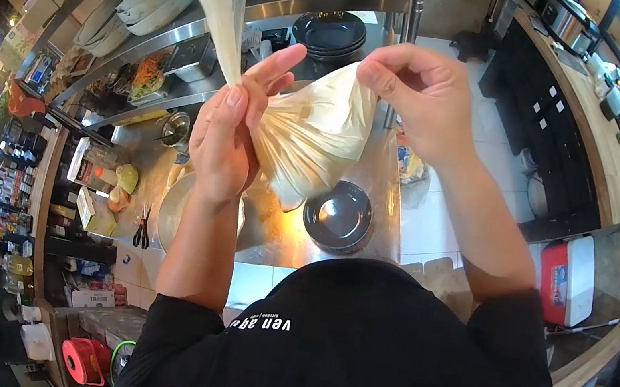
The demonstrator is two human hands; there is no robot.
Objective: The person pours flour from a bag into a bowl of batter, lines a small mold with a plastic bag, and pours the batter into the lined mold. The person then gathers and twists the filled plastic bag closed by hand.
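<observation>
Plastic bag, swollen with something pale, hangs above the worktop between the person's two hands. At the far left, bottles crowd together, too small and blurred for their labels to be read. Scissors with dark handles lie near the worktop's left edge. Next comes a large bowl, mostly hidden behind the left forearm, so its contents cannot be made out. The left hand is closed around the gathered neck of the bag, thumb pressed in and some fingers stretched out past it; its palm is out of sight. Above that grip the bag's loose, clear end fans upward and is cut off by the top edge. Below it the full part bulges to the right in tight creases; what fills it is hard to tell. Beneath, just right of the bag's lowest part, stand stacked dark bowls, the top one catching a bright reflection. The right hand pinches the bag's upper right corner between thumb and forefinger, the other fingers curled and partly hidden.
</observation>
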